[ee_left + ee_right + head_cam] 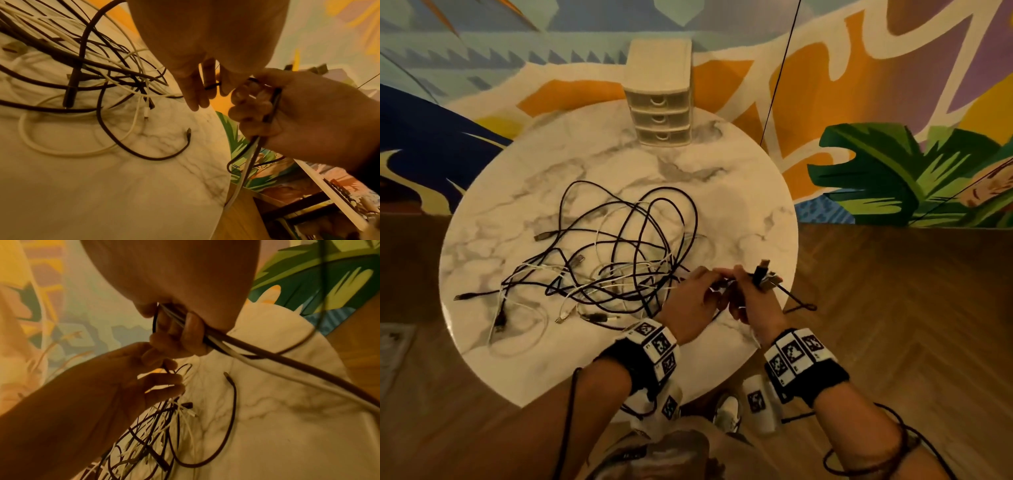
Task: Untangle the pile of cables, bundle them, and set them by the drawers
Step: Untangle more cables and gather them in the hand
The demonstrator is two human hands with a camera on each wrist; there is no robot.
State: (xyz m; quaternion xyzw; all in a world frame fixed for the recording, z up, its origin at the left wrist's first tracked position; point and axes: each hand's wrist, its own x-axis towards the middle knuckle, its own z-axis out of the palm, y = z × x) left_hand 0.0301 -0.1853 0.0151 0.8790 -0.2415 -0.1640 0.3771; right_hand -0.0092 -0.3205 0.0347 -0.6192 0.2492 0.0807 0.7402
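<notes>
Now both hands at table edge [789, 246]: right grip [755, 301] clenching gathered cables [236, 345], left grip [688, 301] pinching one strand [211, 85].

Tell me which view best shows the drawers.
Head view. The drawers stand whole and upright at the table's far edge, three fronts visible, well behind the cables. Neither wrist view shows them: both look at the hands, cables and tabletop.

Dim warm light, blurry wrist views
</notes>
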